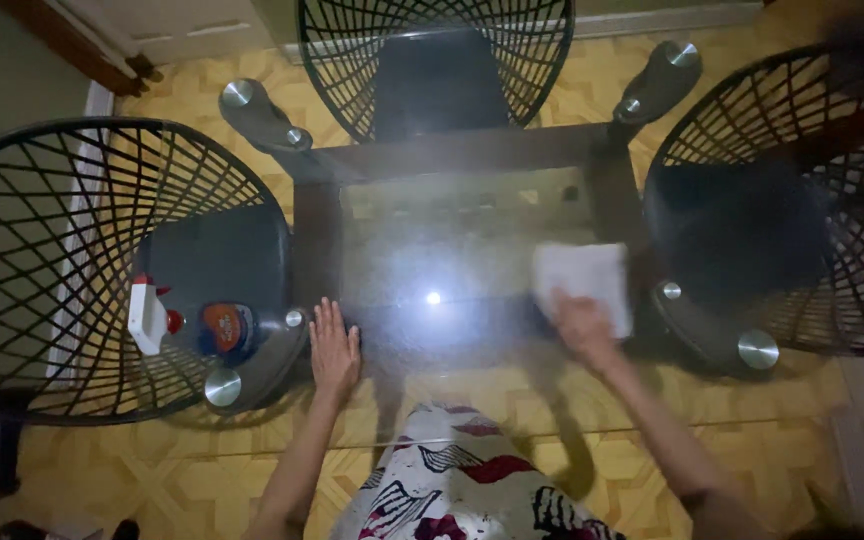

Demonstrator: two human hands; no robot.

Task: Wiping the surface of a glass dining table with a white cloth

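Your patterned lap sits below the glass table (472, 215). Left hand (335, 345) lies flat, fingers spread, holding nothing; right hand (580, 325) presses the white cloth (584, 280) at the right side. Looks mid-wipe, far edge probably left.

One package shows: a clear plastic spray bottle (197, 325) with a white trigger head and small red parts, lying on its side on the dark seat of the black wire-backed chair (42, 270) to the left of the glass table. Its trigger head points towards the chair's wire back, and its body, nearer the table's edge, carries a rounded label (224, 325) in orange with blue around it. The bottle lies just left of the chair's round metal knob, well apart from the table top.
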